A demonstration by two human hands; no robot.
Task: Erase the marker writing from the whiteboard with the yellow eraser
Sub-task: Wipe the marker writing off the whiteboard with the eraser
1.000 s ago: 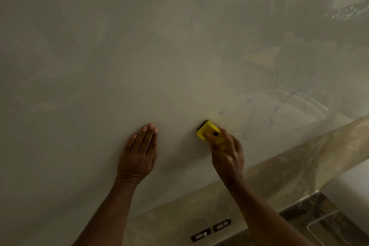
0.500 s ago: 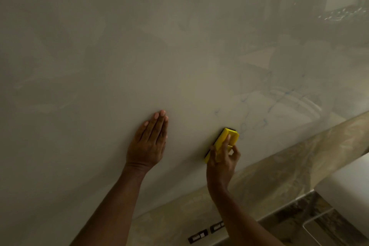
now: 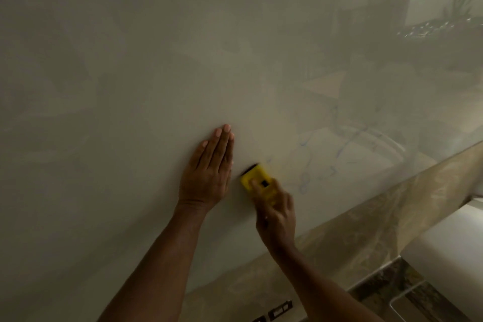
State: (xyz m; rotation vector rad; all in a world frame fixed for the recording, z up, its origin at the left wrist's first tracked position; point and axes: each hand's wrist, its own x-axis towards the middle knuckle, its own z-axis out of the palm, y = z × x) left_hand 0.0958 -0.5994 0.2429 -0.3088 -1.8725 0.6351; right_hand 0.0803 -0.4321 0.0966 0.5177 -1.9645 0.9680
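Note:
A large glossy whiteboard (image 3: 130,86) fills most of the view. Faint blue marker writing (image 3: 305,165) shows on its lower right part. My right hand (image 3: 277,214) grips the yellow eraser (image 3: 257,180) and holds it against the board, just left of the writing. The eraser has a dark pad edge at its top and a small dark mark on its back. My left hand (image 3: 209,172) rests flat on the board with straight fingers, right beside the eraser.
Below the board runs a beige marbled wall band (image 3: 366,230) with dark wall sockets (image 3: 279,308) low down. A white surface (image 3: 449,238) stands at the lower right. The board reflects room furniture at the upper right.
My right hand has swept the eraser up and to the left, close to my left hand, and turned it. The left hand stays flat on the board.

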